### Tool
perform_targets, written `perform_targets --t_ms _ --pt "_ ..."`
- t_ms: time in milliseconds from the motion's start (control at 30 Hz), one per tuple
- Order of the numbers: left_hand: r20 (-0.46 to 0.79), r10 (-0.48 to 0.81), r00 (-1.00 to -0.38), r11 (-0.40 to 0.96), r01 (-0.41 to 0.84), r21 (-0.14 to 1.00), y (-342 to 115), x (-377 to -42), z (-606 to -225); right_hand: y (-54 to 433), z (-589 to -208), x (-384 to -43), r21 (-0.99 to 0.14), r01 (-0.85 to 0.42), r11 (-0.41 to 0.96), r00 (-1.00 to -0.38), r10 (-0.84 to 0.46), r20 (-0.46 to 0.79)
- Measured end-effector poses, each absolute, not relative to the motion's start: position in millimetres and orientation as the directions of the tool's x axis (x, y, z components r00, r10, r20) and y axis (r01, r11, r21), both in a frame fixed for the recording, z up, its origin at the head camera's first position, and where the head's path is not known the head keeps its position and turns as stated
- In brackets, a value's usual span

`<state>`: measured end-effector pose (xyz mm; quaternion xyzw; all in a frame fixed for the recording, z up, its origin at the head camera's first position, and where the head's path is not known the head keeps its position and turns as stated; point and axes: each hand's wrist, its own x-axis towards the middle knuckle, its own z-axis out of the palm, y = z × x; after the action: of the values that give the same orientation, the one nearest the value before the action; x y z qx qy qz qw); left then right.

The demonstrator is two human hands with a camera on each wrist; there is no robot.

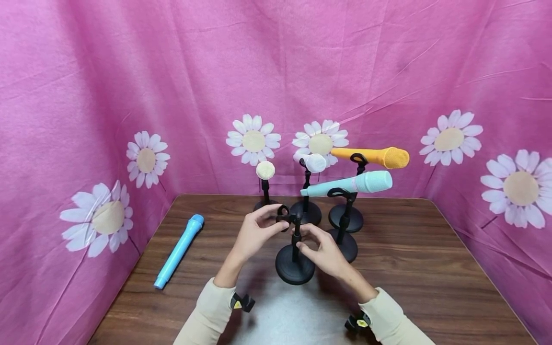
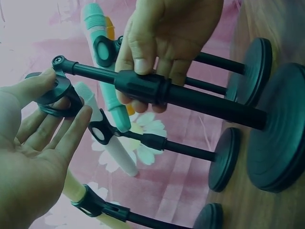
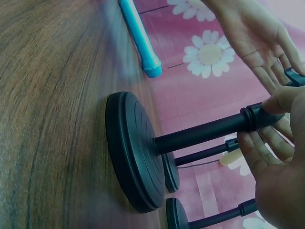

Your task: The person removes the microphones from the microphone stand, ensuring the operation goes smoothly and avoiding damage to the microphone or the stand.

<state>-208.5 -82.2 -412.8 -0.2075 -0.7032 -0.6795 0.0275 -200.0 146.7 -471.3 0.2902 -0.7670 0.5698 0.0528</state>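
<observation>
A black microphone stand (image 1: 295, 265) with a round base stands upright on the table between my hands, its clip without a microphone. My left hand (image 1: 255, 233) pinches the clip (image 2: 59, 93) at the top between thumb and fingers. Lower down, my right hand (image 1: 322, 249) grips the collar (image 2: 143, 87) of the pole, thumb on one side and fingers on the other. In the right wrist view the base (image 3: 133, 152) rests on the wood. A blue microphone (image 1: 178, 251) lies on the table to the left of my hands.
Behind stand several more stands bearing microphones: a mint one (image 1: 349, 185), an orange one (image 1: 371, 156), a white one (image 1: 316, 163) and a cream one (image 1: 265, 170). The mint microphone's stand is close to my right hand. Pink flowered cloth (image 1: 207, 86) surrounds the wooden table (image 1: 414, 268).
</observation>
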Motion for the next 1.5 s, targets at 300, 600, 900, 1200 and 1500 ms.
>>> perform_targets --t_ms 300,600,900,1200,1500 --pt "0.318 0.274 -0.908 -0.026 0.324 0.946 -84.0 -207.6 -438.3 146.7 -472.0 -199.3 -0.849 -0.487 0.205 -0.840 -0.375 0.392" --pt "0.284 0.265 -0.922 -0.043 0.283 0.958 -82.2 -206.4 -452.3 149.0 -471.4 -201.1 -0.827 -0.517 0.220 -0.824 -0.388 0.412" --pt "0.264 0.270 -0.926 -0.054 0.259 0.964 -81.8 -206.1 -453.9 149.7 -473.7 -200.7 -0.827 -0.519 0.218 -0.825 -0.382 0.417" --pt "0.285 0.274 -0.918 -0.056 0.281 0.958 -82.1 -206.5 -454.4 146.1 -474.5 -203.0 -0.842 -0.489 0.230 -0.850 -0.343 0.400" --pt "0.262 0.272 -0.926 -0.048 0.259 0.965 -82.8 -205.4 -455.2 148.4 -475.3 -200.7 -0.829 -0.504 0.242 -0.831 -0.398 0.389"
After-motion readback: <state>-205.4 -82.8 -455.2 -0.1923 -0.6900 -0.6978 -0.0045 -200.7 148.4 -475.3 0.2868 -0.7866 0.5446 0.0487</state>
